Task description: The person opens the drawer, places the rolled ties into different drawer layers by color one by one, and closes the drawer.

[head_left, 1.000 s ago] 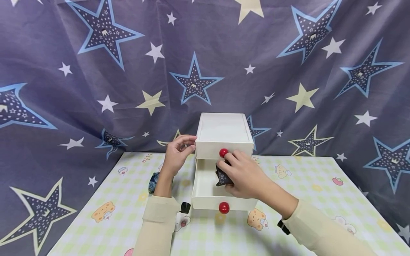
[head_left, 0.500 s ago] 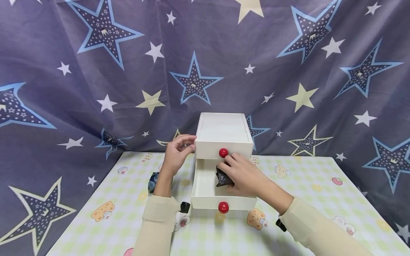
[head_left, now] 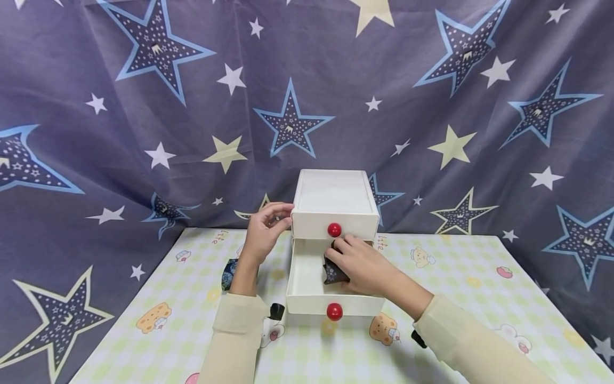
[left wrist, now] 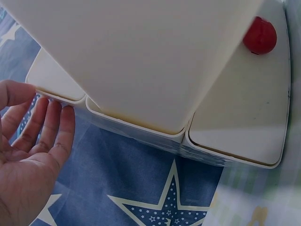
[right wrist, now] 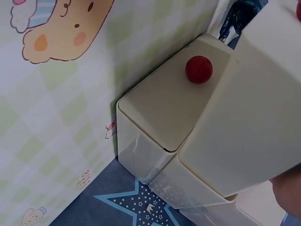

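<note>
A white drawer cabinet [head_left: 336,192] stands at the back of the table, its middle drawer [head_left: 304,272] pulled out. My right hand [head_left: 366,266] reaches into that drawer and pinches a small dark packet [head_left: 334,273] with a faint pattern and jagged edges. The fingers hide part of the packet, and in the right wrist view only a bit of the hand [right wrist: 289,190] shows past the drawer. My left hand [head_left: 264,232] touches the cabinet's upper left side. In the left wrist view its fingers [left wrist: 63,132] lie extended along the side by the top drawer.
Red round knobs sit on the top drawer [head_left: 334,230], the middle drawer [head_left: 334,311] and the bottom drawer [right wrist: 199,69]. A dark blue patterned packet [head_left: 229,273] lies on the checked tablecloth [head_left: 192,330] beside the left wrist. A star-patterned curtain [head_left: 307,69] hangs behind.
My right hand has sunk a little lower over the pulled-out drawer with the dark packet, away from the top drawer's knob. The left hand has stayed put.
</note>
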A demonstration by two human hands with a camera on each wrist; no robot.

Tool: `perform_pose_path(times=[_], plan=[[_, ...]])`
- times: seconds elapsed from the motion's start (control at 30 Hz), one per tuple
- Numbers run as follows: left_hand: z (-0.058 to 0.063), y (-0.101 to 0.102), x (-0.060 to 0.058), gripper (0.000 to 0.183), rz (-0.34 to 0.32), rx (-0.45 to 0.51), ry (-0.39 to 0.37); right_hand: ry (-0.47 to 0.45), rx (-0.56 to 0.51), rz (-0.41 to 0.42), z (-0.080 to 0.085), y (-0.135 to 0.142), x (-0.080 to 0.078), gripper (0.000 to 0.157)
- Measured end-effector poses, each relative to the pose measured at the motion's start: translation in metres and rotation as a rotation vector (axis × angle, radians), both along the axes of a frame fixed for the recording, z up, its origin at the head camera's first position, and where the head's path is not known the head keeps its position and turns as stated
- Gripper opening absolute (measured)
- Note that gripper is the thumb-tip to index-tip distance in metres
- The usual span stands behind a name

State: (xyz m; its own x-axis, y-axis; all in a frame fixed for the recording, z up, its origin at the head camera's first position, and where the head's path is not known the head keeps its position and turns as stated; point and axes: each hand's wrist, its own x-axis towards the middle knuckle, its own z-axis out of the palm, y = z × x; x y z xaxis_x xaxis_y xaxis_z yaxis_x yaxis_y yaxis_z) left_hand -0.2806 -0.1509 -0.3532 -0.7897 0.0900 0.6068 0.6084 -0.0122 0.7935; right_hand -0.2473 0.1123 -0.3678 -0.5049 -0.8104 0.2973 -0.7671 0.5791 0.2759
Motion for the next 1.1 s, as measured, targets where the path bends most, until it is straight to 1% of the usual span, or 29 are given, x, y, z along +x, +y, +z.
perform_pose_path(times=[0.33,0.73,0.93,1.1], plan=[[0.001,0.0,0.001,0.027,-0.001,-0.006,0.0,-0.035,-0.001,0.018,0.003,-0.001,0.002,0.067],[0.001,0.0,0.002,0.027,-0.001,-0.003,-0.004,-0.13,0.007,0.006,0.015,0.004,0.011,0.07],[0.001,0.0,0.001,0.027,0.0,-0.005,-0.002,-0.164,-0.018,0.005,0.02,0.007,0.014,0.062],[0.0,0.0,0.001,0.028,-0.004,-0.006,-0.004,-0.147,-0.031,0.034,0.025,0.01,0.017,0.051]])
